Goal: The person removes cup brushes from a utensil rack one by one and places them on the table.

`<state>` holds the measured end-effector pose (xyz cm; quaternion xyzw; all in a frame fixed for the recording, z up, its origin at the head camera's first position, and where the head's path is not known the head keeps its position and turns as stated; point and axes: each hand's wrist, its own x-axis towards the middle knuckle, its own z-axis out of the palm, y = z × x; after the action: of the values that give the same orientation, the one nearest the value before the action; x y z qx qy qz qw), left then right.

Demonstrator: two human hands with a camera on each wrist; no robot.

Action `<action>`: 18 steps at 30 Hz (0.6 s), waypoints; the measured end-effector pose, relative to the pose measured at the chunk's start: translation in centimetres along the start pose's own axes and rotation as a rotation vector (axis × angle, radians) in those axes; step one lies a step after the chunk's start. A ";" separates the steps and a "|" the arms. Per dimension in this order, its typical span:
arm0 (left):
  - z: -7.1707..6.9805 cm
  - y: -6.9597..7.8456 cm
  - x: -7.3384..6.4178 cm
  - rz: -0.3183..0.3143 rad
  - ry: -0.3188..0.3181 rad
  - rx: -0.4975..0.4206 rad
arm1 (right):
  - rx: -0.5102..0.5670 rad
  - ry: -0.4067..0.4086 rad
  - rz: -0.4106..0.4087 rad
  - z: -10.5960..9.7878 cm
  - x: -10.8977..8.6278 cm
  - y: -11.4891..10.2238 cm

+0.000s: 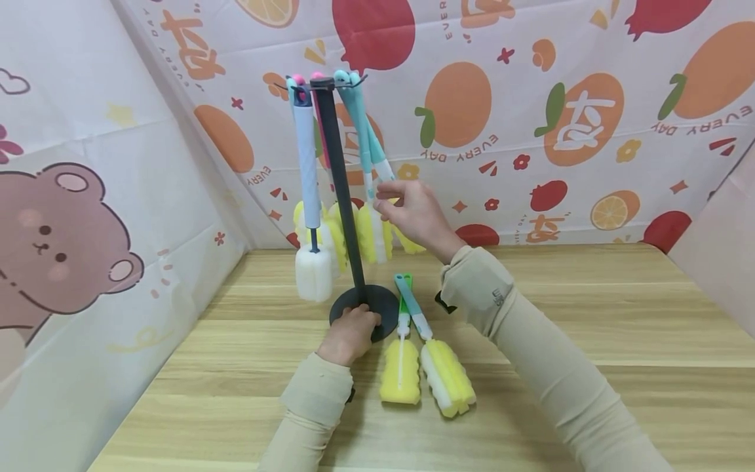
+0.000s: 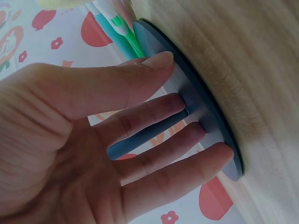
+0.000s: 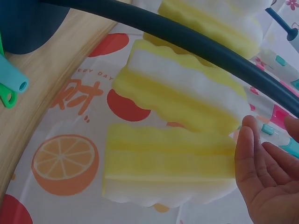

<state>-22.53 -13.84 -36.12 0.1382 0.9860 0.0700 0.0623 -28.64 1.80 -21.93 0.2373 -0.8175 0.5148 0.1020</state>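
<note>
While the left hand [image 1: 350, 333] presses spread fingertips on the black stand's base [image 1: 386, 303], the right hand [image 1: 415, 213] is loosely open, gripping nothing, right by the hanging teal-handled brushes [image 1: 361, 141]; can't tell if it's touching. A white-headed brush [image 1: 308, 167] blocks some yellow sponges [image 1: 333, 242], and two loose brushes [image 1: 448, 377] clutter the table [image 1: 206, 393] between both arms.

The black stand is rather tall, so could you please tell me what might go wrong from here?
1. The stand might tip if the left hand came off its round base while a hanging brush was being moved.
2. Two teal-handled brushes overlap in the head view, so the right hand could dislodge one while handling the other.
3. Two more brushes lie crossed on the table beside the base; sliding it could push them.
</note>
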 end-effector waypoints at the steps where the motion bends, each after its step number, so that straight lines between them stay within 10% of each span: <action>1: 0.0 0.0 0.0 0.000 0.001 0.000 | -0.004 0.000 0.001 0.0 0.1 0.0; 18: 0.0 0.0 0.0 0.007 0.008 0.013 | 0.021 -0.100 0.082 0.5 1.0 -0.1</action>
<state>-22.49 -13.82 -36.16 0.1416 0.9862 0.0643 0.0571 -29.40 1.05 -21.70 0.2300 -0.8253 0.5145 0.0375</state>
